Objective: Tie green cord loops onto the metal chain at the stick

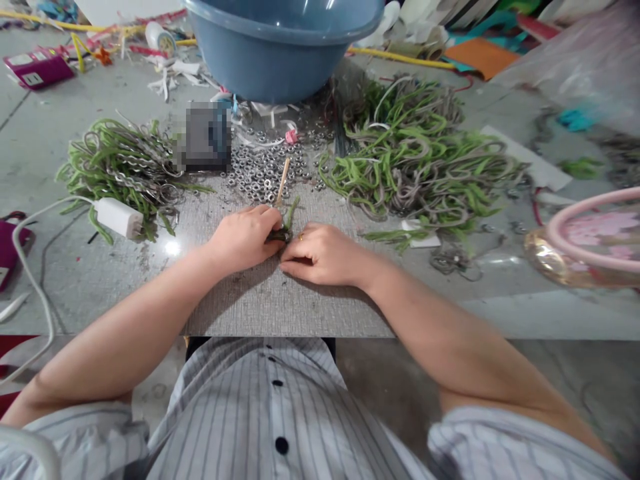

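My left hand (247,237) is closed at the middle of the table's near side, its thumb and fingers pinched round a short green cord (291,212) whose end sticks up. Beside it, almost touching, my right hand (325,255) has its fingers bent together in a pinch; what lies between them is hidden. A small dark part of the held piece shows between the hands. From just beyond my left fingers a thin wooden stick (284,179) points up and away. Many small metal rings (253,175) lie scattered beyond the hands.
A blue basin (270,57) stands at the back. Green and grey cords are heaped at right (410,150), with a bundle at left (107,160) by a white charger (119,217). A pixelated box (206,137) sits by the rings. A pink-handled bag (595,237) stands far right.
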{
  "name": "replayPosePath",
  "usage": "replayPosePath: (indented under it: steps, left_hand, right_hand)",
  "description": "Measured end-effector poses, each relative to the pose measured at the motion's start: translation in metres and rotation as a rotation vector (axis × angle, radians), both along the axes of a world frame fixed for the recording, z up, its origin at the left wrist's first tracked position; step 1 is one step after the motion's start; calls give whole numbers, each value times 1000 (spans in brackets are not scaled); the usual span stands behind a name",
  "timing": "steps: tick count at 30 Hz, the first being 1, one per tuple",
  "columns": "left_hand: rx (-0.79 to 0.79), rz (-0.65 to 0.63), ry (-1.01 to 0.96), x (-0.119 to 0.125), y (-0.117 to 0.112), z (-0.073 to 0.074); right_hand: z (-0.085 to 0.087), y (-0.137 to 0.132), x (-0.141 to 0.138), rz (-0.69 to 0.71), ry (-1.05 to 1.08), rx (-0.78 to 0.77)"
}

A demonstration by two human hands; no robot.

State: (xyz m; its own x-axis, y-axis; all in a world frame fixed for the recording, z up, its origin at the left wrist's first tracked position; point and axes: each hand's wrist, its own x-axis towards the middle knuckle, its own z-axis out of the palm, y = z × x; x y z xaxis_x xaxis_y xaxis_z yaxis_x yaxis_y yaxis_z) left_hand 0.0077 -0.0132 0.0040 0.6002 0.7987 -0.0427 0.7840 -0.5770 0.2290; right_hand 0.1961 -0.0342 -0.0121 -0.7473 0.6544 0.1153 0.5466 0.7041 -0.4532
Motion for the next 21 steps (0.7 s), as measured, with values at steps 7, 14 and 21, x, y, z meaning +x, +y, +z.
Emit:
replayPosePath:
  steps: [7,14,21]
  left_hand:
    - [62,-18,-19,0,-3,0]
    - [21,1,16,1,-8,3]
    - [-22,15,243,4,-16,2]
  right_hand:
    - [-5,6,5,-296,91,251]
    - [-6,5,4,-263,-147,197]
    - [3,-1,-1,-311,-396,90]
